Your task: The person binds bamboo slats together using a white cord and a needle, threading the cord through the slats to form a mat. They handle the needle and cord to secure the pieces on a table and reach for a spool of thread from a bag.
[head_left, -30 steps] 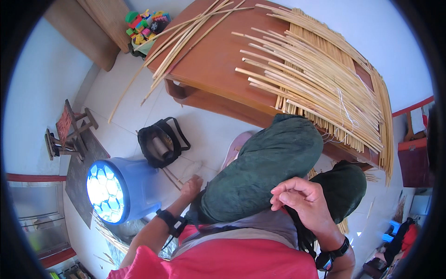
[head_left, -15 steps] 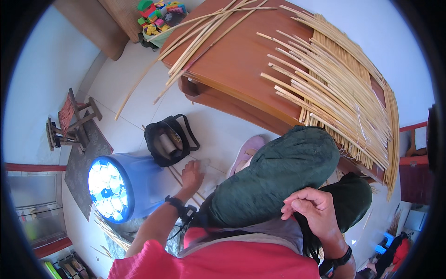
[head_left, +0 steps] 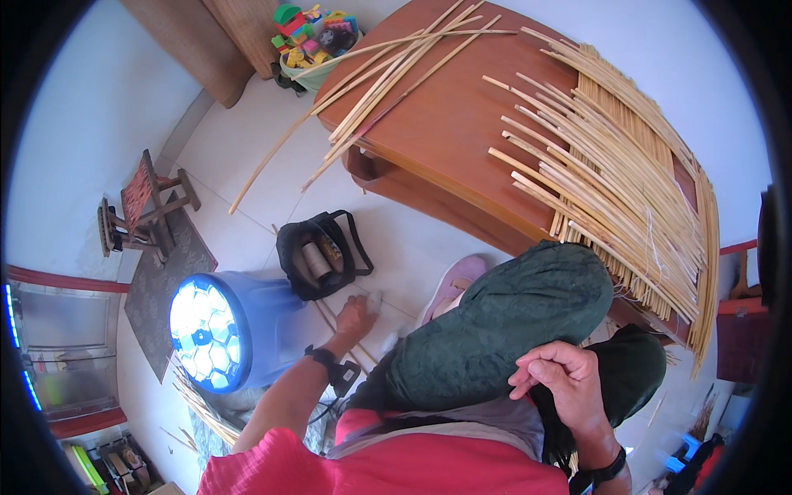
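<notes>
Down by the floor, my left hand (head_left: pixel 356 318) has its fingers bent, with a small pale thing (head_left: pixel 374 302) at the fingertips that is too blurred to name. Just beyond it sits an open black bag (head_left: pixel 290 256) with a grey cylinder (head_left: pixel 316 260) inside. Thin sticks (head_left: pixel 359 351) lie on the floor beneath that hand. Above my thigh in dark green trousers (head_left: pixel 495 313), my right hand (head_left: pixel 565 375) is raised with fingers curled and thumb close to them; anything pinched there is too small to see.
A brown table (head_left: pixel 445 107) carries a wide bundle of pale sticks (head_left: pixel 610 165) and several loose sticks (head_left: pixel 388 74). On my left stand a blue bin-shaped object with a glowing face (head_left: pixel 206 334) and a folding stool (head_left: pixel 144 202). A toy basket (head_left: pixel 318 74) is beyond the table.
The whole view has shifted, so most things appear farther right and lower. My left hand's fingers look more bent, with the pale thing clearer at their tips. My right hand keeps its pose.
</notes>
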Demonstrator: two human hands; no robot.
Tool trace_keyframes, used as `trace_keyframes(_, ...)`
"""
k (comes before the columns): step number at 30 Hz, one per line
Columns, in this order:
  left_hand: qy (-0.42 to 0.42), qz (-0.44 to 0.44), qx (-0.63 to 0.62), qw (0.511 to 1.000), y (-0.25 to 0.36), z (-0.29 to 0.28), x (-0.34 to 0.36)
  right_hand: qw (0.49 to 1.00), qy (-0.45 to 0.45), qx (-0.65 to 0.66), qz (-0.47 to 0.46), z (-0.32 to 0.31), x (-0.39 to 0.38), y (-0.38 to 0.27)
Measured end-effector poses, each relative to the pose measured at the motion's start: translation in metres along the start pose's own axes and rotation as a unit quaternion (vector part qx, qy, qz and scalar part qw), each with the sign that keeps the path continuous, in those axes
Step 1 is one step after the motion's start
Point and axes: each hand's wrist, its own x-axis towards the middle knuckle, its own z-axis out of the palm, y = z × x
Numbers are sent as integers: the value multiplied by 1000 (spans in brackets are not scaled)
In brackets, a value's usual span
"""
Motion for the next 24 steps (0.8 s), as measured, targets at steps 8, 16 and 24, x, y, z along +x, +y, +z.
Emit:
trace_keyframes(8, -50, -33, 40, 997, 8, -21, 0, 1000, 3, -10, -9, -2, -2, 2)
trace_keyframes(16, 402, -95, -112, 904, -49, -61, 90, 1000, 0, 4, -5, 0, 2, 1)
trace_keyframes(24, 235, -307, -339, 858, -80, -47, 136, 1000, 16, -10, 25, 3, -1, -4)
